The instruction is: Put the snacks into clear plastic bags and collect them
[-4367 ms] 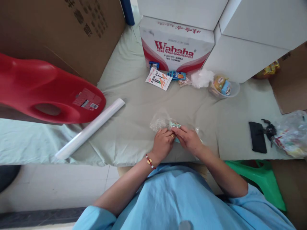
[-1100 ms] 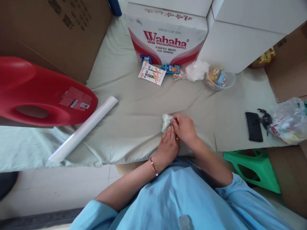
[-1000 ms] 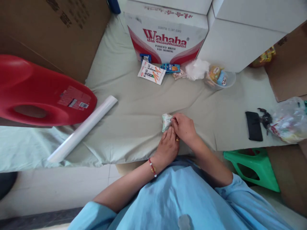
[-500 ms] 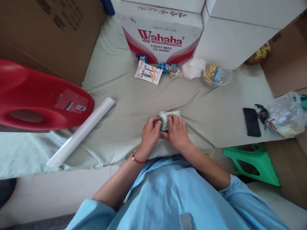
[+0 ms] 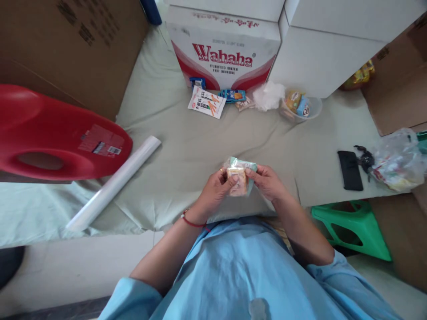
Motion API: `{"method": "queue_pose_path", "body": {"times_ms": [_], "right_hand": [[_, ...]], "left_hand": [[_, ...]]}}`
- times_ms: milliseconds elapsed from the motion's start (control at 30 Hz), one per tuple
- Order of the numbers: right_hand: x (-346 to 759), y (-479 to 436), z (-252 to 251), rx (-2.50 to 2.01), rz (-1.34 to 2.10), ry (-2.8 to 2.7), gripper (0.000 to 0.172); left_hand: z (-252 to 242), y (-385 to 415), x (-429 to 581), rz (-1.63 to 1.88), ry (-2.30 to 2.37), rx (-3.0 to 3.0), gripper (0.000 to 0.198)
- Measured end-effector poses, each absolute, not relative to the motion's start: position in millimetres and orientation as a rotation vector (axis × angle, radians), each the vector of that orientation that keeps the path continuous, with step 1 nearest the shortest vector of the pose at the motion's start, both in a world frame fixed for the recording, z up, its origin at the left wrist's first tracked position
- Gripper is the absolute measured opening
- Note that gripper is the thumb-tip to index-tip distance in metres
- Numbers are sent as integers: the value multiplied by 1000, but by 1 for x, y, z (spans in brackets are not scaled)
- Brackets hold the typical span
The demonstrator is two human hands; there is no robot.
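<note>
Both hands hold a small snack packet, partly clear and partly pale green, above the cloth near the table's front edge. Something yellowish and pinkish shows through its clear side. My left hand grips its left side, with the thumb lying across the front. At the upper right corner, my right hand pinches the pale green edge between thumb and fingers. The fingers behind the packet are hidden.
A rolled white sheet lies beside a red plastic object. Snack packets and a plastic bowl stand before the Wahaha carton. A black phone lies right, above a green stool.
The packet has been lifted off the cloth and tilted up, its clear side now showing. My right hand has moved right, from on top of it to its upper right edge.
</note>
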State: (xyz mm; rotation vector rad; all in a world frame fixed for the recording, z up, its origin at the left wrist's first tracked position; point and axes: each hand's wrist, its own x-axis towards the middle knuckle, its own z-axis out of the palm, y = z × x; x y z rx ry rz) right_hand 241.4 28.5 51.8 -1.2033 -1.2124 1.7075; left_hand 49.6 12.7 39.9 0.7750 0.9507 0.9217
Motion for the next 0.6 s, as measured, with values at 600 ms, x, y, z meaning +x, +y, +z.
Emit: {"method": "queue_pose_path", "body": {"times_ms": [600], "right_hand": [[348,13,40,-1554,1025,-1131,45]], "left_hand": [[29,0,22,823,1644,1249,48]]}}
